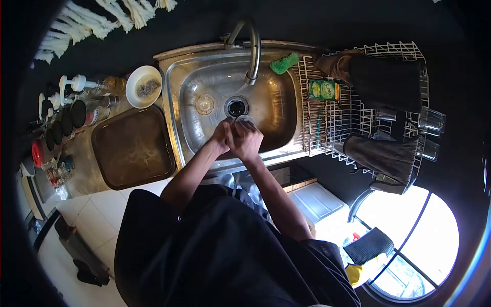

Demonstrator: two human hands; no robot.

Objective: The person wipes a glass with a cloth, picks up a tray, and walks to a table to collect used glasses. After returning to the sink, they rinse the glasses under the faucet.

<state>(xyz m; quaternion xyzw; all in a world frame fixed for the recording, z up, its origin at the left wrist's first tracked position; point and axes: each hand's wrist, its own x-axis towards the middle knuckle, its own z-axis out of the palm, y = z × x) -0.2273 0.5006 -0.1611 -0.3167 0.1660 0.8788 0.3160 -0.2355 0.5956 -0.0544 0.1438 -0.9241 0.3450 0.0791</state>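
Observation:
Over the front of the metal sink (189, 138), my two hands are close together. My right hand (246, 140) is wrapped round a small clear glass (245, 120), whose round end shows just beyond the fingers. My left hand (222, 137) presses against the same glass from the left, its fingers closed and partly hidden. Most of the glass is covered by the hands. Just past it lies the dark drain (237, 107). A round, clear glass-like item (205, 104) sits on the sink floor to the left. The curved faucet (254, 56) hangs over the sink.
A green sponge (284, 64) lies on the sink's back right corner. To the right, a white wire rack (332, 117) holds a green packet (322, 90), dark cloths (383, 82) and glasses. On the left are a brown tray (134, 148), a white bowl (131, 84) and several bottles (79, 113).

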